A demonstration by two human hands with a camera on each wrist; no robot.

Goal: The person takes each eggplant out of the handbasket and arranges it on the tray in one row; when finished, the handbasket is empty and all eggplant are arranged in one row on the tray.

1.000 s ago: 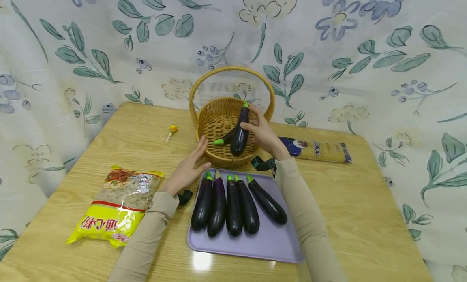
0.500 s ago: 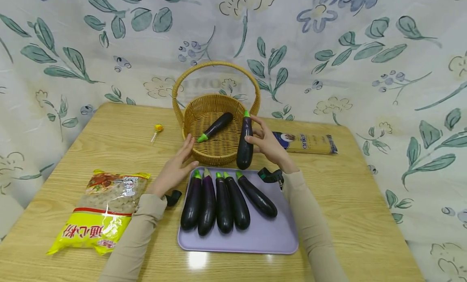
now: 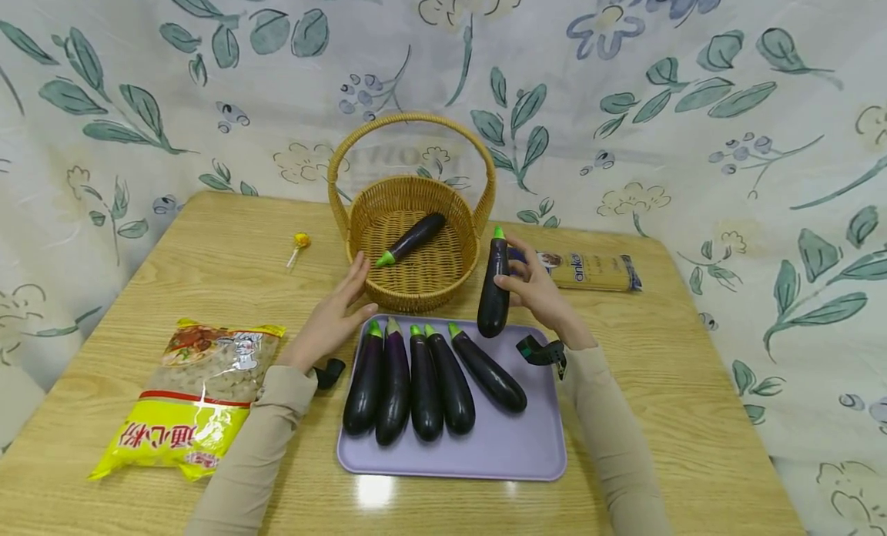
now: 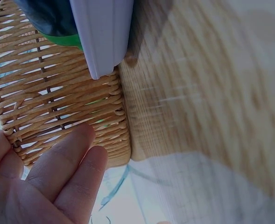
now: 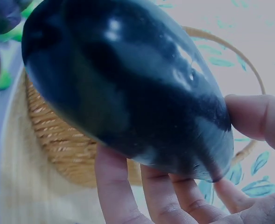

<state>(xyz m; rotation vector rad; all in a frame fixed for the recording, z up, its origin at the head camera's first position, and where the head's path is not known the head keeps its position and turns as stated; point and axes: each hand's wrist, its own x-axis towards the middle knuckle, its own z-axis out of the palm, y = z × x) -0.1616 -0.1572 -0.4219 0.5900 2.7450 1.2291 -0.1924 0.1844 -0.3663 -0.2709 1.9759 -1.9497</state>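
My right hand [image 3: 537, 289] grips a dark purple eggplant [image 3: 493, 288] with a green stem end, held upright over the back right part of the lilac tray [image 3: 513, 451]. In the right wrist view the thumb presses one side of the eggplant [image 5: 128, 88] and the fingers curl along the other. My left hand [image 3: 329, 324] rests with straight fingers at the left side of the wicker basket [image 3: 416, 293]; its fingertips touch the weave in the left wrist view. One eggplant [image 3: 412, 239] lies inside the basket. Several more eggplants [image 3: 426, 386] lie side by side on the tray.
A yellow bag of pasta [image 3: 197, 397] lies to the left on the wooden table [image 3: 665, 413]. Behind my right hand is a long pack of noodles [image 3: 589, 270]. A yellow lollipop [image 3: 300, 243] lies left of the basket, and a floral curtain [image 3: 277, 97] hangs behind.
My right hand has carried the eggplant out of the basket, rightward and toward me, over the tray's back right. The other eggplant stays in the basket. My left hand stays at the basket's side.
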